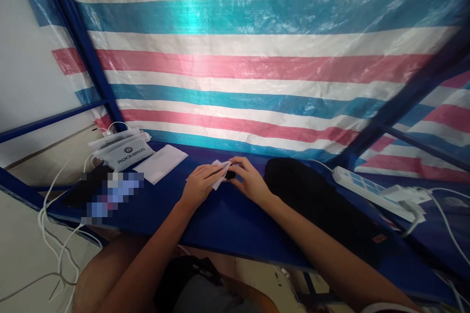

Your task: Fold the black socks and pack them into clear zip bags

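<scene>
A white tissue (218,183) was held by the flattened left hand (201,180), a small black object (230,175) by the half-curled right hand (250,180), over a bench (154,215) flanked by black cloth (297,183), power strip (352,181) and ROCKBROS pouch (127,154).

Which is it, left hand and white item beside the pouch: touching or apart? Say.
Apart: the head view shows blue tabletop between left hand and white item.

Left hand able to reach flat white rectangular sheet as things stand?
Likely yes: nothing visible blocks the blue tabletop between left hand and sheet, though that hand touches thin white tissue-like material.
</scene>
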`<state>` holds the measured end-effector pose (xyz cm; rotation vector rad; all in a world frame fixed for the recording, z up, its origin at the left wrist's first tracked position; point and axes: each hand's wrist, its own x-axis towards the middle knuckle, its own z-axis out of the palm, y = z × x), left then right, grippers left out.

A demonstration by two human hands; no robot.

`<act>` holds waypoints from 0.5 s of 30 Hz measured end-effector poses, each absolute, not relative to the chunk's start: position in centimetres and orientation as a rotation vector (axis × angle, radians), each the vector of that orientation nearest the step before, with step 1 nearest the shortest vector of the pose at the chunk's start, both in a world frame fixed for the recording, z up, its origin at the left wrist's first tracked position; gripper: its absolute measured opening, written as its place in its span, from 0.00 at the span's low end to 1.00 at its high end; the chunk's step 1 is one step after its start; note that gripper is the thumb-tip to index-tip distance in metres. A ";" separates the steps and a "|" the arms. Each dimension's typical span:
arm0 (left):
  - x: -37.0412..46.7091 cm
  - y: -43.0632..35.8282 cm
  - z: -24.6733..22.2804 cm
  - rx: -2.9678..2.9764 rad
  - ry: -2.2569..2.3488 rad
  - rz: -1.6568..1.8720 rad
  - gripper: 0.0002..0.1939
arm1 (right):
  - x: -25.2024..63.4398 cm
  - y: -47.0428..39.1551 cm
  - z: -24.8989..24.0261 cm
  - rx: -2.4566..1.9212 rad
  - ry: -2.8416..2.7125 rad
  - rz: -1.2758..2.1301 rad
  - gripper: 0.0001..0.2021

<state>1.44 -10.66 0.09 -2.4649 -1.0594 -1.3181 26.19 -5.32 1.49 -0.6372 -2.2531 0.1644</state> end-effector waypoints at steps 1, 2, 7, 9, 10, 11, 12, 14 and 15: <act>1.6 -10.8 0.2 -2.462 -1.048 -1.345 0.19 | 26.2 -5.2 1.5 -0.678 -2.250 0.083 0.21; 1.7 -10.9 0.2 -2.469 -1.025 -1.366 0.18 | 26.2 -5.1 1.4 -0.720 -2.246 0.011 0.20; 2.5 -10.5 0.0 -2.543 -0.950 -1.370 0.15 | 26.5 -4.1 0.5 -0.838 -2.286 0.057 0.18; 2.4 -10.0 0.0 -2.497 -1.021 -1.353 0.14 | 26.5 -4.0 0.4 -0.845 -2.276 0.132 0.22; 2.3 -9.8 0.0 -2.444 -1.082 -1.353 0.14 | 26.5 -4.0 0.4 -0.835 -2.259 0.151 0.22; 2.0 -9.7 -0.1 -2.379 -1.159 -1.357 0.14 | 26.5 -4.2 0.6 -0.819 -2.237 0.161 0.23; 1.7 -9.6 -0.1 -2.303 -1.245 -1.369 0.14 | 26.5 -4.3 0.8 -0.801 -2.214 0.167 0.23; 1.1 -9.5 -0.1 -2.133 -1.413 -1.415 0.16 | 26.6 -4.7 1.3 -0.779 -2.181 0.180 0.25; 0.9 -9.6 -0.1 -2.059 -1.471 -1.435 0.17 | 26.7 -4.8 1.4 -0.770 -2.174 0.184 0.27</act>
